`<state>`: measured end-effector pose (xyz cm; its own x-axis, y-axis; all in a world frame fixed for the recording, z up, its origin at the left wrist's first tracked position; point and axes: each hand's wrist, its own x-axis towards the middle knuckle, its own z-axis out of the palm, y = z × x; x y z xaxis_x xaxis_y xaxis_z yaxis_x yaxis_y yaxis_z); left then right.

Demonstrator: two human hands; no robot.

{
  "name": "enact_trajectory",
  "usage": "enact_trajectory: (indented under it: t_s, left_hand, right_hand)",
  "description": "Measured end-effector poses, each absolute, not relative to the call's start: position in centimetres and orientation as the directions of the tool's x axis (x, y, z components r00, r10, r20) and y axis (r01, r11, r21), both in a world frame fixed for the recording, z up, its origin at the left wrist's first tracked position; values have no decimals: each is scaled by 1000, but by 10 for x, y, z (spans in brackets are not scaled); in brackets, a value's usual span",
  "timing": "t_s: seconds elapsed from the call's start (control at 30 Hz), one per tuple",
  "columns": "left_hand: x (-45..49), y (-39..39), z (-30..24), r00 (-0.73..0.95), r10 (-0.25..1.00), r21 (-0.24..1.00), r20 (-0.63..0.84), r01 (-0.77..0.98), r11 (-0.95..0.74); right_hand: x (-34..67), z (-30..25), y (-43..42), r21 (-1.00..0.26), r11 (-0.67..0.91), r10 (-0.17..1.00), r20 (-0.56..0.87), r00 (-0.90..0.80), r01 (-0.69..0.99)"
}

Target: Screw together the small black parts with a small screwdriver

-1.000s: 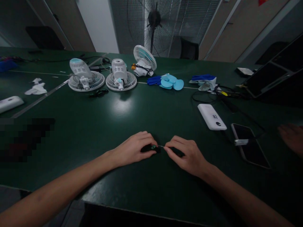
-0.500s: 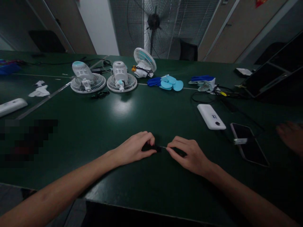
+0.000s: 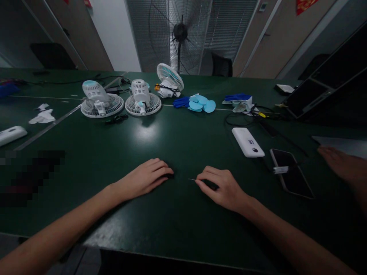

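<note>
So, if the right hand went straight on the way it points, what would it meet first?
Probably the small dark object at the left hand: the thin metal shaft in the right hand points roughly that way. Depth is hard to judge, so it might pass beside it.

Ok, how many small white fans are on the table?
3: the left fan and middle fan lie face-down side by side; the right fan sits farther back, grille tilted up. No others show, hidden or partly covered.
</note>
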<state>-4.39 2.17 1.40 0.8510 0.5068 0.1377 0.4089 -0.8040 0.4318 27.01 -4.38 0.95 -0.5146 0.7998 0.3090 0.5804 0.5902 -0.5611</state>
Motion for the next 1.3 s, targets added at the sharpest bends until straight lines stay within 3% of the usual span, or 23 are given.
enact_trajectory:
  t_s: [0.1,0.2,0.3,0.67,1.1,1.2,1.3]
  left_hand:
    - [-89,46,17,750,651,440,120,547,-712]
    - [-141,72,19,547,833,456,87,721,-521]
    - [-178,86,20,393,918,458,60,806,-375]
    - [-226,95,23,256,967,402,1,885,-235]
    - [-227,91,24,309,949,246,58,917,-313]
    - [-222,86,22,203,977,243,69,946,-214]
    - [-213,82,19,83,977,303,197,942,-142]
  right_hand:
    - [271,9,-44,-574,589,800,315,-511,568]
    - [272,7,-44,-582,596,795,326,-512,554]
    - [272,7,-43,-585,599,792,332,-512,547]
    - [273,6,-43,-571,592,798,315,-514,569]
    - [273,6,-43,-603,570,807,280,-521,558]
    - [272,8,-44,-603,564,811,276,-516,564]
    - [272,9,-44,-607,562,811,272,-518,561]
